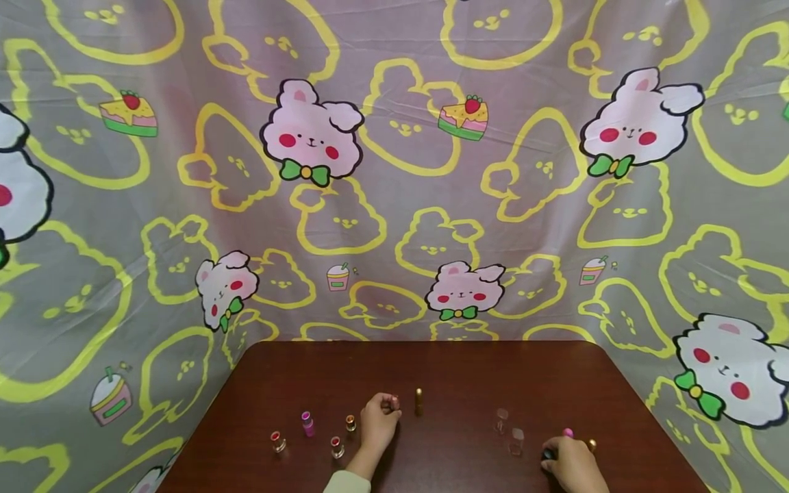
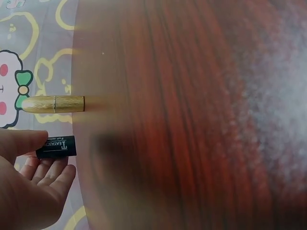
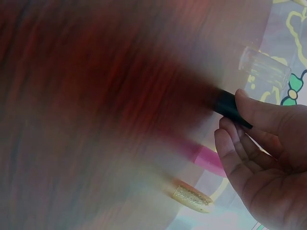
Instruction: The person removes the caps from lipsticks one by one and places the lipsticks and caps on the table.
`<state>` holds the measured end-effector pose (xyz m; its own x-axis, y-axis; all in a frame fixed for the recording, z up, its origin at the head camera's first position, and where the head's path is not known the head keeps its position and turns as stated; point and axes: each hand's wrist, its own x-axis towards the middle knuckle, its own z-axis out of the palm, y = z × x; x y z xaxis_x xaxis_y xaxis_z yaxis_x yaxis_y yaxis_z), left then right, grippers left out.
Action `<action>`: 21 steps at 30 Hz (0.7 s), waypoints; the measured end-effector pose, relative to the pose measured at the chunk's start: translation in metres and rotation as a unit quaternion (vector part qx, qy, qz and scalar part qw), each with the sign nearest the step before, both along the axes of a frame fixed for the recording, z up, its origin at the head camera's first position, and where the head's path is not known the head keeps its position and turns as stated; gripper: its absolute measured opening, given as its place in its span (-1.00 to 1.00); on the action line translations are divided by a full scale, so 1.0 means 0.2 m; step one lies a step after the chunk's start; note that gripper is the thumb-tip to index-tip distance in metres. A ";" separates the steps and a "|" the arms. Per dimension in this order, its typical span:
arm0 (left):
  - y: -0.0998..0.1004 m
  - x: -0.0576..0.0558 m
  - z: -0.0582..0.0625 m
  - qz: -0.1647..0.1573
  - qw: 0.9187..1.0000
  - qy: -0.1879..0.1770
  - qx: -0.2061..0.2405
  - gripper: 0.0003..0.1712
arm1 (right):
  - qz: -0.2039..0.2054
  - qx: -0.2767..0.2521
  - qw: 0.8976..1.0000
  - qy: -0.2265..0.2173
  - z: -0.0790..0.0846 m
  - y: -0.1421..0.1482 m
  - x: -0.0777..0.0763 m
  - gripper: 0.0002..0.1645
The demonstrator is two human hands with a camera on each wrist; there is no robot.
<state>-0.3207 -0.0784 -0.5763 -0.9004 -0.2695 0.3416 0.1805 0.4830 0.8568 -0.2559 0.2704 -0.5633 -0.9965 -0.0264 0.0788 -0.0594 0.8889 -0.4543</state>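
My left hand [image 1: 379,426] pinches a black lipstick tube [image 2: 57,147] with white lettering between thumb and fingers. In the head view a reddish lipstick tip [image 1: 395,401] shows at those fingertips. Just right of that hand a gold lipstick [image 1: 419,402] stands upright. Over on the right side of the table, my right hand [image 1: 574,464] grips a black lipstick cap [image 3: 227,105] by thumb and fingers, its lower end at the tabletop. Beside it stand a pink cap [image 3: 209,160] and a gold cap [image 3: 193,196], partly behind the hand in the head view.
Two clear caps [image 1: 516,442] stand left of my right hand. Several uncapped lipsticks stand left of my left hand, among them a magenta one [image 1: 308,424] and a gold one [image 1: 351,423]. A patterned curtain [image 1: 394,192] encloses the brown table [image 1: 468,370].
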 end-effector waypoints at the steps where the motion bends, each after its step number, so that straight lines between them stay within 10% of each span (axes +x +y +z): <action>1: 0.00 0.00 0.00 0.000 1.000 -0.001 0.000 -0.72 | 0.000 -0.001 1.000 -0.002 0.00 0.00 0.00 -0.78; 21: 0.00 -0.01 -0.04 0.002 1.000 -0.018 -0.004 -0.73 | -0.002 -0.003 1.000 -0.025 0.10 -0.01 -0.01 -0.46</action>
<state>-0.3219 -0.0781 -0.5842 -0.9111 -0.2706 0.3109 0.1470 0.4914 0.8584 -0.2574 0.2675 -0.5431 -0.9994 -0.0215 0.0281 -0.0321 0.8867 -0.4612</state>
